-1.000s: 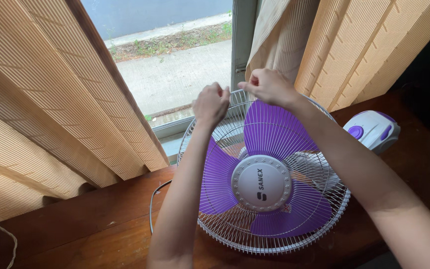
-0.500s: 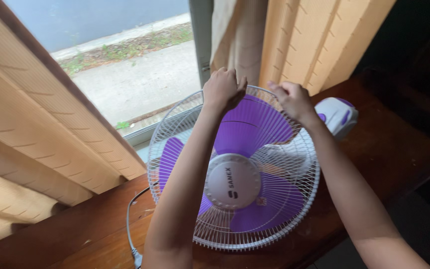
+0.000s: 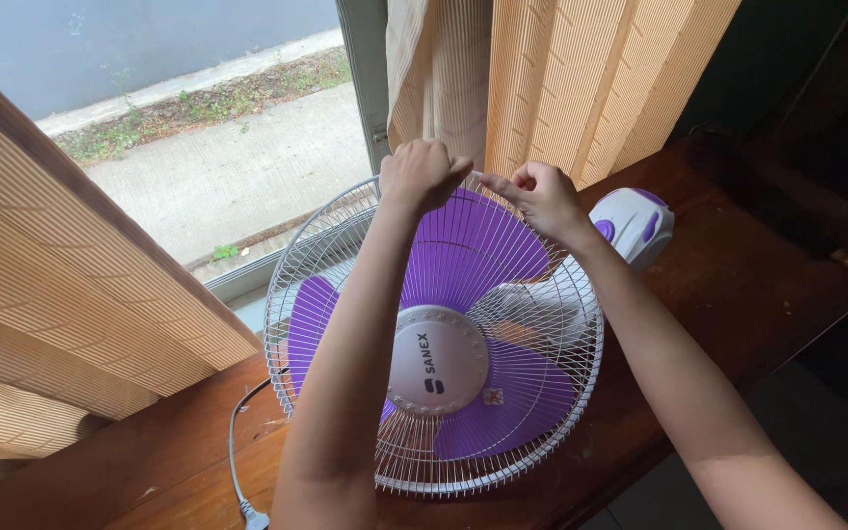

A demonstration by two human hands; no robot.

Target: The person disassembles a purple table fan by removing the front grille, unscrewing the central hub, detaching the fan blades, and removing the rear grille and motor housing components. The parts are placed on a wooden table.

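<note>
1. A white wire-caged fan [image 3: 503, 393] with purple blades lies face-up on the dark wooden sill [image 3: 738, 285] by the window.
2. The left hand [image 3: 422, 175] is clenched around the top rim of the cage.
3. The right hand [image 3: 540, 196], just beside it, pinches the same rim with curled fingers.
4. The fan's white base [image 3: 632, 224] rests behind the right wrist; a grey cord [image 3: 238, 461] trails off the sill's front.

Hub badge [image 3: 436, 360]: round, pale grey disc at the centre of the fan's wire guard, ringed by small studs, bearing dark lettering and a small dark emblem.
Sticker [image 3: 490, 397]: small square label, red and white, on the guard just right of and below the badge.
Packages, signs, screens: none visible.
</note>
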